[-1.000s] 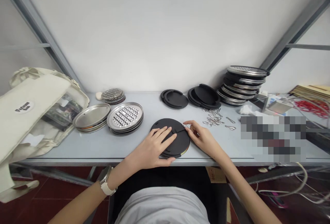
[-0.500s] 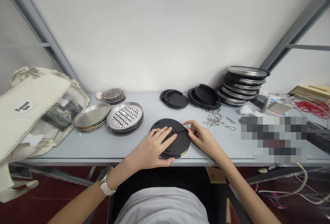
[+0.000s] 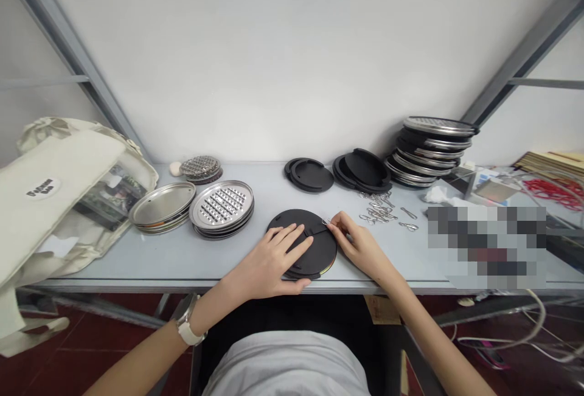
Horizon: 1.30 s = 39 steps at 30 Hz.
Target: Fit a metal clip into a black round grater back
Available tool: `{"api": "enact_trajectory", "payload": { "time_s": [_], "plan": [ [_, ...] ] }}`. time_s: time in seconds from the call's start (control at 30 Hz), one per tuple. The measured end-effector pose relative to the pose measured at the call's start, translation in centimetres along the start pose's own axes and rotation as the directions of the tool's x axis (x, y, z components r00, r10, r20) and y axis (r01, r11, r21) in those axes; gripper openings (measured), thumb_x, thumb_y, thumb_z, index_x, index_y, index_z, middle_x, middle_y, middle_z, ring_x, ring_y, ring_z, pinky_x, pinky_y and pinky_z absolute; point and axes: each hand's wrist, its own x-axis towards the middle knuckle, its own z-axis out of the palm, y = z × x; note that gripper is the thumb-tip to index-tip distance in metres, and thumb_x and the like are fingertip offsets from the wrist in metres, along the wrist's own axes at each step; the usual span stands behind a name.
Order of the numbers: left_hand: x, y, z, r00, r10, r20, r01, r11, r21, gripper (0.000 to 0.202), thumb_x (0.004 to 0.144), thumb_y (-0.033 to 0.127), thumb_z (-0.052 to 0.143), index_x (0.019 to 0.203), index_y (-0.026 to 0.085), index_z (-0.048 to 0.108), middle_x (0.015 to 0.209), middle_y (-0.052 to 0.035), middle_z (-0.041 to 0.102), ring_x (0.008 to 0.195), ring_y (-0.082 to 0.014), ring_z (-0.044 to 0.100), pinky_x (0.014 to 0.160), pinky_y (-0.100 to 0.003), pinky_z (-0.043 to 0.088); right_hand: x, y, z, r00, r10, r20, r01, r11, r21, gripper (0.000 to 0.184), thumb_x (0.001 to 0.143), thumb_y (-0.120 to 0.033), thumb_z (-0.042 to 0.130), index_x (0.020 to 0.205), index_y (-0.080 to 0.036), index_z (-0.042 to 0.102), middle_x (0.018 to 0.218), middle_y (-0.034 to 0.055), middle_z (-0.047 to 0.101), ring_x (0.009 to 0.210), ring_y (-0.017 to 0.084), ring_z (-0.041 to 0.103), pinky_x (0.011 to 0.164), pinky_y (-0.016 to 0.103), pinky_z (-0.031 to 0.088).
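A round black disc [image 3: 319, 249], the top of a short stack, lies near the front edge of the grey table [image 3: 137, 256]. My left hand [image 3: 269, 262] lies flat on it with fingers stretched out, pressing it down. My right hand [image 3: 358, 243] sits at the disc's right rim, its fingertips pinched on a small metal clip [image 3: 325, 222] at the end of a groove across the disc. A loose heap of the same metal clips [image 3: 381, 208] lies just beyond the right hand.
Perforated metal plates [image 3: 222, 204] and plain metal trays [image 3: 162, 202] are stacked at left, beside a cream cloth bag [image 3: 55, 195]. Black lids [image 3: 310, 174], more lids [image 3: 362, 171] and a tall mixed stack [image 3: 431, 149] stand at the back. Clutter and red cords [image 3: 552, 189] fill the right.
The right hand's fingers have drawn in closer on the clip at the disc's rim. The left hand has stayed flat on the disc.
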Motion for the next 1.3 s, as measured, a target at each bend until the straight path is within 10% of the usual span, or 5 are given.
{"api": "enact_trajectory", "payload": {
  "time_s": [0.4,0.97,1.3],
  "plan": [
    [-0.09,0.00,-0.04,1.000,-0.006,0.000,0.006,1.000,-0.005,0.071,0.089,0.050,0.058,0.147,0.015,0.036,0.150,-0.0184,0.036,0.139,-0.0326,0.033,0.110,-0.048,0.030,0.35,0.25,-0.23,0.978,-0.056,-0.201,0.039,0.995,-0.090,0.019,0.100,-0.031,0.038,0.094,-0.022,0.053,0.093,0.0063,0.055,0.090,0.021,0.055,0.085,0.034,0.043],
    [-0.04,0.03,-0.05,1.000,-0.007,0.001,0.007,1.000,-0.008,0.070,0.090,0.051,0.058,0.146,0.014,0.038,0.150,-0.0185,0.037,0.140,-0.0327,0.032,0.110,-0.047,0.030,0.36,0.10,-0.18,0.991,0.103,-0.081,-0.107,0.993,-0.057,0.027,0.098,-0.042,0.042,0.093,-0.022,0.061,0.078,0.0013,0.067,0.067,0.016,0.057,0.065,0.027,0.044],
    [-0.13,-0.06,0.04,1.000,-0.005,0.001,0.005,1.000,-0.005,0.070,0.091,0.052,0.055,0.146,0.014,0.038,0.149,-0.0185,0.037,0.140,-0.0322,0.031,0.111,-0.047,0.028,0.19,-0.04,0.01,1.000,0.029,0.005,-0.029,1.000,0.004,0.034,0.099,-0.040,0.038,0.118,-0.023,0.062,0.099,0.0053,0.071,0.084,0.020,0.065,0.078,0.030,0.049]
  ]
}}
